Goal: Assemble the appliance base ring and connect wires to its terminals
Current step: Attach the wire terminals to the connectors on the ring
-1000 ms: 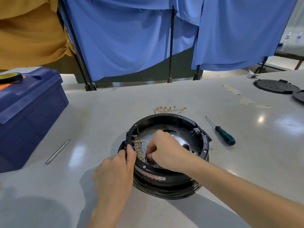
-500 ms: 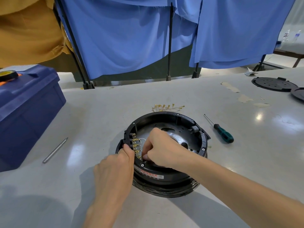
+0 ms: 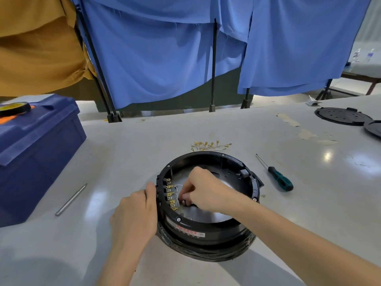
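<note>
Left hand (image 3: 135, 215), right hand (image 3: 208, 190), bare forearms (image 3: 292, 232)

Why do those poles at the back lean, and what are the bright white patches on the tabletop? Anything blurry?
Head view: the wide-angle lens tilts the left black pole and curves the table edge; the white patches are light reflections on its glossy top; soft shadows lie beside the base ring; the ring's red label is too blurred to read.

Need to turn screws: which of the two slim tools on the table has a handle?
The screwdriver right of the black ring, with its green grip. The rod left of the ring, by the blue box, is bare metal.
</note>
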{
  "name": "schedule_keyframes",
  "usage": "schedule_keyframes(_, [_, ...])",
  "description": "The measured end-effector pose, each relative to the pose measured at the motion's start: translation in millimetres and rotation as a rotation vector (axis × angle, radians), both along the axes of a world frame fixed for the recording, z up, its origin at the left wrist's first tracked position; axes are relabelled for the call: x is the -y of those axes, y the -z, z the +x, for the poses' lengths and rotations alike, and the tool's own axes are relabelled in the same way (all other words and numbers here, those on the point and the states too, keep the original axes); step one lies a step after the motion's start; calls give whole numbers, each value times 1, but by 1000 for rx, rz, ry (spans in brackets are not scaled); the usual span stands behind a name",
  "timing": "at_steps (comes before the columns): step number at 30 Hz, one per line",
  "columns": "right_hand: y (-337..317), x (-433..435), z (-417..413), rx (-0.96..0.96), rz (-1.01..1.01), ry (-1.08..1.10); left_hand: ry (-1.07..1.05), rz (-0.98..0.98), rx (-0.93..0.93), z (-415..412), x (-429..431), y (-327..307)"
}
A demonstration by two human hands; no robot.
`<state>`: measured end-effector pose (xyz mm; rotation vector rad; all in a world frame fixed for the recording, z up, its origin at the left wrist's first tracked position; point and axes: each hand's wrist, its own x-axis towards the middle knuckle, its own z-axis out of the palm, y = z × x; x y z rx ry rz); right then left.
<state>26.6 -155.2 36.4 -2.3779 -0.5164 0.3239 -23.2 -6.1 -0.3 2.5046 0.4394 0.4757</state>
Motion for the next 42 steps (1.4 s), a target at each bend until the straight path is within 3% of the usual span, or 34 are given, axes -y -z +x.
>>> schedule_keyframes(5, [2,-6,0,25,36,-23,70,208,-48,3,1,1])
schedule_keyframes(11, [0,-2,-2,-4,33,-52,60,110,-54,1,2,-4])
schedule_keyframes(15, [-8,20,7,18,156,11,9,98,109,-6,-4,-13])
schedule_keyframes(18, [-11,42,17,107,213,36,274,57,238,-9,-6,-24])
schedule_keyframes(21, [-5,54,25,168,196,97,678,-42,50,-2,6,-39])
schedule_keyframes(24, [0,58,28,190,192,174,860,51,-133,9,21,-45])
schedule_keyframes(28, [3,60,32,122,328,215,835,127,-296,23,30,-48])
schedule_keyframes(32, [6,63,34,91,453,239,719,99,-214,29,29,-55])
schedule_keyframes(36, [6,66,33,69,624,260,787,86,-134,31,35,-53])
schedule_keyframes(42, [6,71,32,5,850,287,876,10,-171,35,44,-50])
